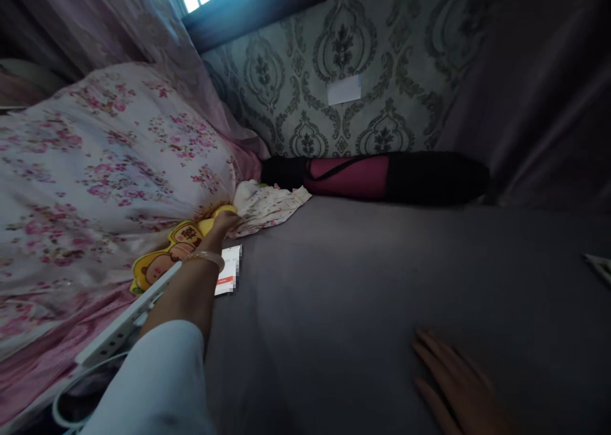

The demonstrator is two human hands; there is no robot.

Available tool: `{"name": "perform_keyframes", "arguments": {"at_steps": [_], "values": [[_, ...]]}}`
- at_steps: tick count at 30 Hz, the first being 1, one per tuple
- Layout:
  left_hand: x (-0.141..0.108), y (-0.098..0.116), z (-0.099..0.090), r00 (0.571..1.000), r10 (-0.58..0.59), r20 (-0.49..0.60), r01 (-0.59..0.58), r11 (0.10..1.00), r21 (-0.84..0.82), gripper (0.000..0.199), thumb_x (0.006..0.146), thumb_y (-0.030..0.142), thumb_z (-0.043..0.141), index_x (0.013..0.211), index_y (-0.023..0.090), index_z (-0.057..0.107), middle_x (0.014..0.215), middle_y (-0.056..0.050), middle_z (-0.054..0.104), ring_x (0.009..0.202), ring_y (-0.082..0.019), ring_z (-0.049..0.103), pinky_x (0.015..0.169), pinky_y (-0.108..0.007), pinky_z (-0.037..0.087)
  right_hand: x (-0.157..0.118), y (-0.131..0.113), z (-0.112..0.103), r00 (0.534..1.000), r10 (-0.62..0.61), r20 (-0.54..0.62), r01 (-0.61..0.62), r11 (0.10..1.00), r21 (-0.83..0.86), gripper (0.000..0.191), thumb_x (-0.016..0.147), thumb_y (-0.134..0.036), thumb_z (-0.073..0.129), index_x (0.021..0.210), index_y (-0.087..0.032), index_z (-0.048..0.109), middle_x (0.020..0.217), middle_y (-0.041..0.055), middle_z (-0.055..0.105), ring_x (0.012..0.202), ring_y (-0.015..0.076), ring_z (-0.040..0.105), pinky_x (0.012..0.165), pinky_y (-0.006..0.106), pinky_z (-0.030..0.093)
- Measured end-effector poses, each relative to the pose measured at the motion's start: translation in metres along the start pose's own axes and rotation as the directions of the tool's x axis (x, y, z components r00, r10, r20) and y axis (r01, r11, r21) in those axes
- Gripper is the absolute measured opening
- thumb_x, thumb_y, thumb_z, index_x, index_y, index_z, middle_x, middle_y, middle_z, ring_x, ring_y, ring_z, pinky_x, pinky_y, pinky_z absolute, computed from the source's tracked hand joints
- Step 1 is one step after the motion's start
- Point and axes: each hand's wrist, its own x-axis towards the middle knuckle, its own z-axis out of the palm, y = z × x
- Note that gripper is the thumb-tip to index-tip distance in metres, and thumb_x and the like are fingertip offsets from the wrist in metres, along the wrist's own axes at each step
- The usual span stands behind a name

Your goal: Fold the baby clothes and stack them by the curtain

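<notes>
My left arm stretches across the grey sheet point(324, 295), and my left hand point(225, 219) is at a yellow cartoon cushion point(157, 268) and a crumpled, small-patterned white cloth point(272, 207). Its fingers are hidden, so whether it grips either one does not show. Beside the left wrist, which wears a pale bracelet point(210, 257), lies a flat thing with a white face and an orange-red mark point(230, 271), partly covered by the forearm. Near the bottom right, my right hand point(453, 381) rests on the sheet with its fingers apart, holding nothing.
A white power strip point(112, 339) with a pale cable point(60, 397) runs along the left. Floral bedding point(119, 142) bulges behind it. A long black and maroon roll point(348, 177) lies against the patterned wall point(296, 60). Dark curtains point(539, 104) hang at right.
</notes>
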Motion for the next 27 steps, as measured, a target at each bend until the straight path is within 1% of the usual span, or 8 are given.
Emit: {"name": "perform_keyframes", "arguments": {"at_steps": [5,7,10,14,17,24,26,27], "values": [[-0.011,0.057,-0.007,0.998,0.048,0.031,-0.036,0.947,-0.320,0.025,0.072,0.041,0.056,0.083,0.019,0.051,0.070,0.002,0.060,0.071,-0.015,0.064,0.066,-0.025,0.045,0.000,-0.002,0.001,1.000,-0.009,-0.015,0.009,1.000,0.010,0.049,0.090,-0.047,0.044,0.129,-0.022,0.058,0.139,0.0073,0.050,0.124,0.0304,0.050,0.102,0.052,0.043],[-0.023,0.086,-0.008,0.991,0.086,0.101,-0.007,0.796,-0.606,0.025,0.071,0.036,0.061,0.085,0.020,0.048,0.075,0.003,0.060,0.068,-0.013,0.065,0.069,-0.027,0.048,0.001,-0.004,0.000,1.000,0.001,-0.013,-0.001,1.000,0.007,0.049,0.091,-0.047,0.043,0.128,-0.021,0.058,0.139,0.0081,0.050,0.125,0.0302,0.049,0.103,0.053,0.041],[-0.049,0.124,-0.006,0.979,0.142,0.149,0.041,0.573,-0.818,0.025,0.072,0.028,0.067,0.084,0.019,0.048,0.073,0.003,0.060,0.065,-0.013,0.064,0.071,-0.032,0.051,0.004,-0.008,-0.004,1.000,0.016,0.007,-0.016,1.000,0.010,0.049,0.092,-0.047,0.039,0.128,-0.020,0.058,0.139,0.0087,0.050,0.127,0.0294,0.047,0.104,0.053,0.039],[-0.089,0.154,0.006,0.964,0.214,0.159,0.063,0.396,-0.916,0.018,0.077,0.024,0.066,0.083,0.018,0.050,0.066,0.004,0.058,0.059,-0.012,0.061,0.067,-0.032,0.052,0.007,-0.013,-0.012,0.999,0.017,0.045,-0.018,1.000,0.021,0.049,0.094,-0.046,0.037,0.128,-0.018,0.058,0.140,0.0098,0.049,0.129,0.0282,0.045,0.107,0.052,0.036],[-0.120,0.169,0.022,0.947,0.248,0.203,0.135,0.265,-0.955,0.016,0.078,0.023,0.067,0.084,0.019,0.052,0.067,0.005,0.058,0.057,-0.010,0.060,0.066,-0.027,0.052,0.007,-0.015,-0.016,0.998,0.023,0.057,-0.025,0.999,0.040,0.049,0.094,-0.046,0.038,0.130,-0.019,0.057,0.141,0.0098,0.048,0.131,0.0274,0.042,0.107,0.052,0.035],[-0.179,0.197,0.071,0.949,0.197,0.247,0.266,-0.075,-0.961,0.006,0.080,0.013,0.059,0.081,0.018,0.056,0.067,0.005,0.062,0.061,-0.008,0.061,0.071,-0.020,0.051,0.006,-0.018,-0.022,0.996,0.042,0.079,-0.051,0.993,0.109,0.050,0.095,-0.046,0.035,0.131,-0.017,0.054,0.143,0.0117,0.045,0.134,0.0257,0.039,0.111,0.051,0.028],[-0.191,0.200,0.085,0.933,0.197,0.301,0.315,-0.044,-0.948,0.003,0.080,0.017,0.060,0.082,0.017,0.058,0.067,0.003,0.063,0.067,-0.011,0.064,0.075,-0.024,0.053,0.006,-0.017,-0.026,0.993,0.054,0.106,-0.069,0.987,0.146,0.050,0.095,-0.046,0.036,0.130,-0.017,0.055,0.143,0.0128,0.045,0.134,0.0263,0.038,0.111,0.052,0.027],[-0.197,0.200,0.091,0.915,0.220,0.337,0.338,0.038,-0.940,0.005,0.080,0.022,0.060,0.083,0.018,0.058,0.068,0.002,0.064,0.070,-0.014,0.065,0.076,-0.027,0.053,0.008,-0.015,-0.030,0.991,0.057,0.125,-0.079,0.982,0.173,0.048,0.094,-0.046,0.038,0.129,-0.017,0.057,0.142,0.0130,0.046,0.134,0.0267,0.038,0.111,0.053,0.028]]}}
